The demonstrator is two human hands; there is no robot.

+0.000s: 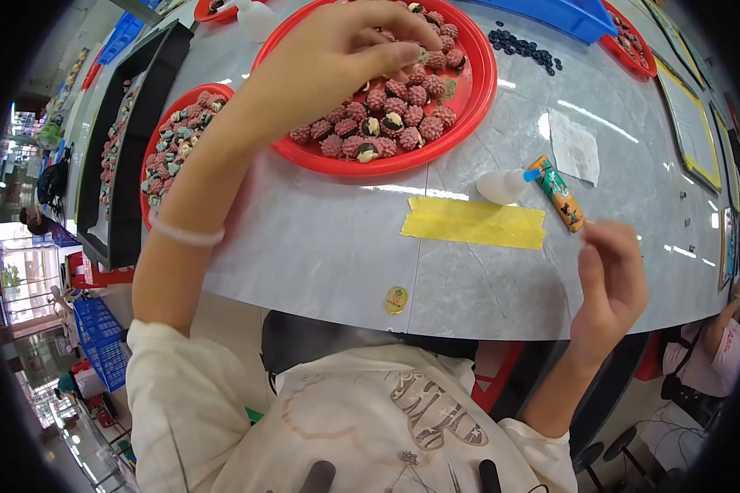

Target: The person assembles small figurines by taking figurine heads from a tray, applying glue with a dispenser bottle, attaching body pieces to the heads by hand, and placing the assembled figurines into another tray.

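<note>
Left hand fingertips pinch a small bumpy pink berry-shaped piece on the round red plastic tray; it looks light and stiff, best held by its sides. Right hand hangs loosely curled, holding nothing.

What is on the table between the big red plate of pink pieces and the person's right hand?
In the head view, between the red plate and the right hand lie a yellow tape strip, a small white bottle and an orange tube.

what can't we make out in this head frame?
- Left hand: fingertips lie over the pink pieces in the red plate; whether they pinch one is hidden.
- Right hand: motion-blurred; any small thing between its fingers can't be told.
- Blue bin: cut off by the top edge, contents unseen.
- Dark beads: too small to identify.
- Second red plate: partly behind the left forearm.
</note>
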